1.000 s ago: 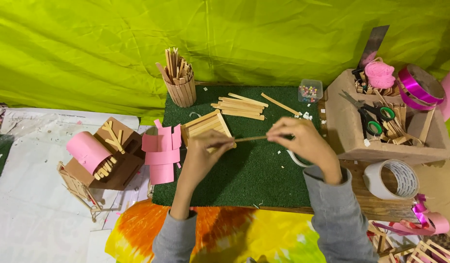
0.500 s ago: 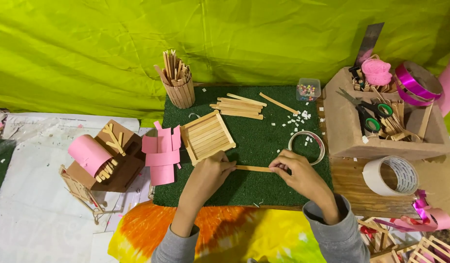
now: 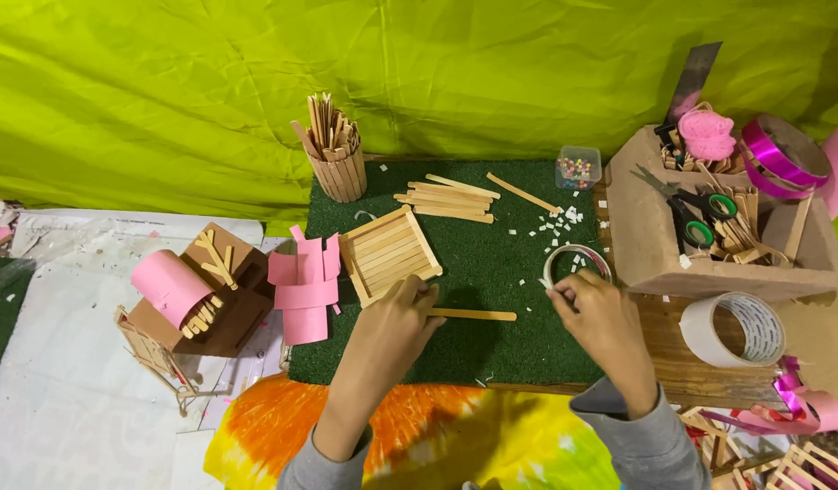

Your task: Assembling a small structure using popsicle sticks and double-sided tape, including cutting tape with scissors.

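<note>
A flat wooden craft stick (image 3: 472, 314) is pinched at its near end by the left hand (image 3: 403, 315), while a small tape roll (image 3: 575, 262) is gripped by the right hand's (image 3: 589, 306) curled fingers.

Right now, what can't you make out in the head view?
- Whether the right hand grips the small tape ring: its fingers cover the ring's near edge.
- The left end of the wooden stick: under the left hand.
- Contents of the small clear box: too small, only coloured specks.
- Wooden frames at bottom right: cut off by the picture's edge.
</note>
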